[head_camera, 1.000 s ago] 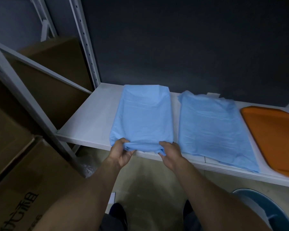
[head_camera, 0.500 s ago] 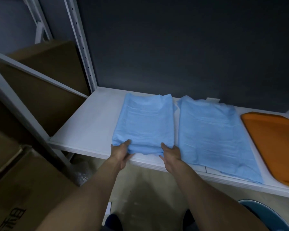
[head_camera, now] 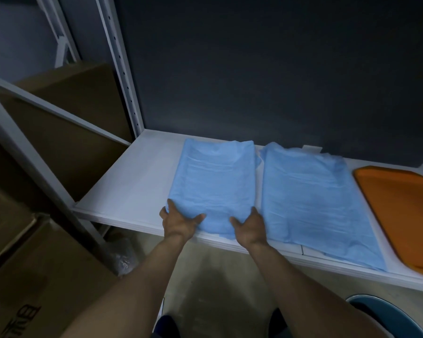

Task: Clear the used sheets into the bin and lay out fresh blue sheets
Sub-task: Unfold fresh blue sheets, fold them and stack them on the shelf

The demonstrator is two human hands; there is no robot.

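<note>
The folded blue sheet (head_camera: 215,181) lies flat on the white shelf (head_camera: 132,191), its long side running toward the dark back wall and its near edge at the shelf's front lip. It looks like thin, soft non-woven fabric, lightly creased and stacked in several layers, so it is probably very light, limp and inclined to slide on the smooth shelf board. It will not hold its shape if lifted by one point: the layers would likely sag and fan open. The near corners seem the best places to take hold, pinching through all the layers at once, or the top layer alone if it is to be spread out.

The left hand (head_camera: 178,223) rests spread on the near left corner with its thumb out across the fabric. The right hand (head_camera: 250,228) lies the same way on the near right corner. As far as the view shows, both press flat on the cloth rather than pinch it.

Just beside it to the right, with a narrow strip of shelf between, lies a second blue sheet (head_camera: 310,198), larger and looser at its edges. Beyond that sits an orange tray (head_camera: 398,208). Below the shelf at the lower right, the round rim of a bin (head_camera: 386,315) shows. Cardboard boxes (head_camera: 66,132) stand to the left behind the metal upright (head_camera: 117,64).
</note>
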